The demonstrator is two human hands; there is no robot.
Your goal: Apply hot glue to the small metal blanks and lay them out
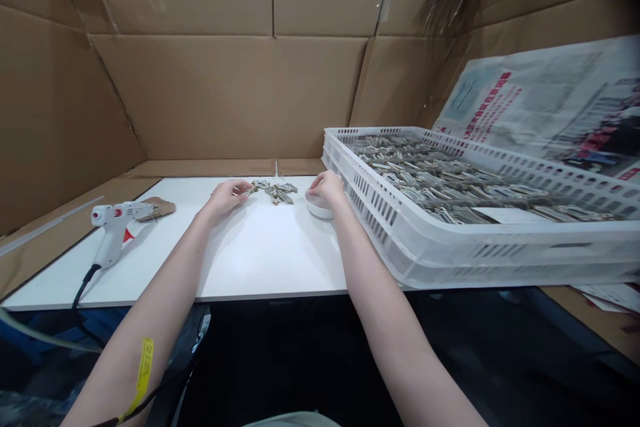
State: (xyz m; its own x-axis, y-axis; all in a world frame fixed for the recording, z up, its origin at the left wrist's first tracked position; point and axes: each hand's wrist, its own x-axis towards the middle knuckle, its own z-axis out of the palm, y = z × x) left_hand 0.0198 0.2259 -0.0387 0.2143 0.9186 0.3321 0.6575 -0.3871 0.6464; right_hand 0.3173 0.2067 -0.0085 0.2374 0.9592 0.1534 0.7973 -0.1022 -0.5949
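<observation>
On the white board, my left hand (pixel 230 196) is closed, its fingertips pinching the edge of a small ornate gold-and-grey openwork piece (pixel 251 191). Several similar ornate pieces (pixel 280 193) lie flat in a loose cluster just right of it. My right hand (pixel 327 187) dips its fingertips into a small round white bowl (pixel 319 208); the fingers look pressed together, and the bowl's contents and anything between the fingers are hidden.
A white hot glue gun (pixel 114 230) stands at the left, its nozzle over a brown cardboard scrap (pixel 163 207). On the right a large white plastic crate (pixel 450 240) holds rows of similar pieces. Cardboard walls (pixel 225 93) enclose the back and sides; newspaper (pixel 545 107) leans at the right.
</observation>
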